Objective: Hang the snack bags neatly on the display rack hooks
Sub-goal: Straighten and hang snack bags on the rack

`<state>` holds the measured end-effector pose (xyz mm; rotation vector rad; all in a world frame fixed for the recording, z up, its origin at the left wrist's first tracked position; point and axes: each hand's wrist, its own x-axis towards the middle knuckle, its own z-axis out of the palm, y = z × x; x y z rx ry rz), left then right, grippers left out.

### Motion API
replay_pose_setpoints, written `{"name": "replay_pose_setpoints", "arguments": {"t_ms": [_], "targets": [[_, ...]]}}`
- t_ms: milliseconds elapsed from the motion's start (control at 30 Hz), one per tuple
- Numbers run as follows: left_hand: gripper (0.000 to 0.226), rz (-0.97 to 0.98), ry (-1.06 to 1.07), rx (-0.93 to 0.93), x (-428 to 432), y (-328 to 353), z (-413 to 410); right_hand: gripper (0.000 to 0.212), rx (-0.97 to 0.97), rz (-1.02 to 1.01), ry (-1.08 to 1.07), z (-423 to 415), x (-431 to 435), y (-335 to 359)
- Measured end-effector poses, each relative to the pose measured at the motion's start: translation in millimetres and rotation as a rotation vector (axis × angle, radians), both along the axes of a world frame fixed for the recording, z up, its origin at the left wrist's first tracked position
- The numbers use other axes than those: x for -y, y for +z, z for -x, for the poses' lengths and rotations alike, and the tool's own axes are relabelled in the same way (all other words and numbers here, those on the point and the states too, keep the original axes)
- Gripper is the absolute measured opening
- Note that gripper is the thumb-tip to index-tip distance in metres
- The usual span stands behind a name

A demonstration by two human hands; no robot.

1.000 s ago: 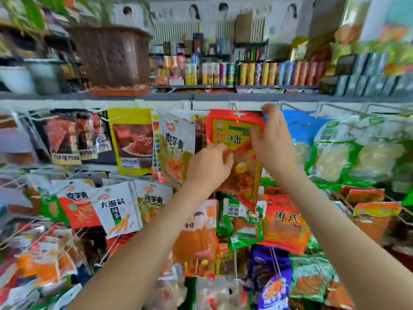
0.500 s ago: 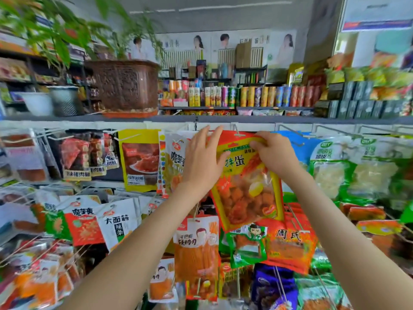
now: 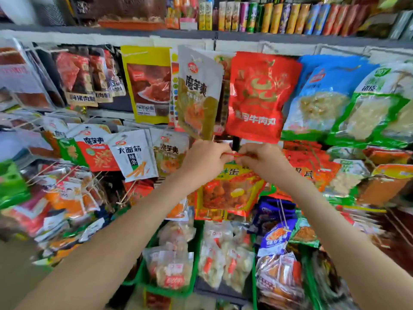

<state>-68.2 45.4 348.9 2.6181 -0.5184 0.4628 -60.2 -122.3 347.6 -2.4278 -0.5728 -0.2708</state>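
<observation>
An orange snack bag [image 3: 230, 191] with a clear window of fried pieces hangs from my fingers in front of the second row of the rack. My left hand [image 3: 204, 161] pinches its red top edge from the left. My right hand [image 3: 260, 161] pinches the same edge from the right. Just above them a red meatball bag [image 3: 257, 97] hangs on a top-row hook. I cannot make out the hook behind the orange bag's top edge.
Top-row bags hang side by side: yellow [image 3: 148, 86], white-and-olive [image 3: 199, 92], blue [image 3: 321, 95], green [image 3: 380, 104]. A white spicy-strip bag [image 3: 131, 153] hangs left of my hands. Green bins [image 3: 169, 289] of small packets sit below. A shelf [image 3: 201, 33] of drink cans runs overhead.
Both hands have come down from the top row to the second row with the orange bag. The red meatball bag behind it is now uncovered. The camera has tilted downward.
</observation>
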Motion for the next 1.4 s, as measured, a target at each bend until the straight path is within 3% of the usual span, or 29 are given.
{"name": "replay_pose_setpoints", "arguments": {"t_ms": [200, 367, 500, 600, 733, 867, 1000, 1200, 1400], "targets": [[0.023, 0.003, 0.016, -0.174, -45, -95, 0, 0.006, -0.164, -0.088, 0.053, -2, -42, -106], [0.032, -0.052, 0.125, -0.329, -70, -228, 2, 0.005, -0.477, -0.087, -0.020, -3, -69, -238], [0.026, -0.204, 0.253, -0.370, -73, -326, 4, 0.017, -0.686, -0.125, -0.129, -4, -82, -334], [0.022, -0.136, 0.341, -0.422, -70, -379, -6, 0.029, -0.769, -0.184, -0.139, -18, -89, -382], [0.024, 0.031, 0.394, -0.392, -62, -433, -36, 0.028, -0.732, -0.335, -0.284, -49, -92, -425], [0.009, 0.167, 0.484, -0.237, -41, -471, -69, 0.027, -0.620, -0.523, -0.480, -73, -95, -455], [0.019, 0.265, 0.537, -0.092, -27, -476, -92, 0.021, -0.476, -0.598, -0.605, -96, -92, -467], [0.020, 0.374, 0.539, -0.053, -26, -468, -113, 0.021, -0.382, -0.612, -0.573, -107, -90, -466], [0.012, 0.395, 0.515, -0.013, -25, -462, -115, 0.039, -0.329, -0.662, -0.493, -112, -88, -454]]}}
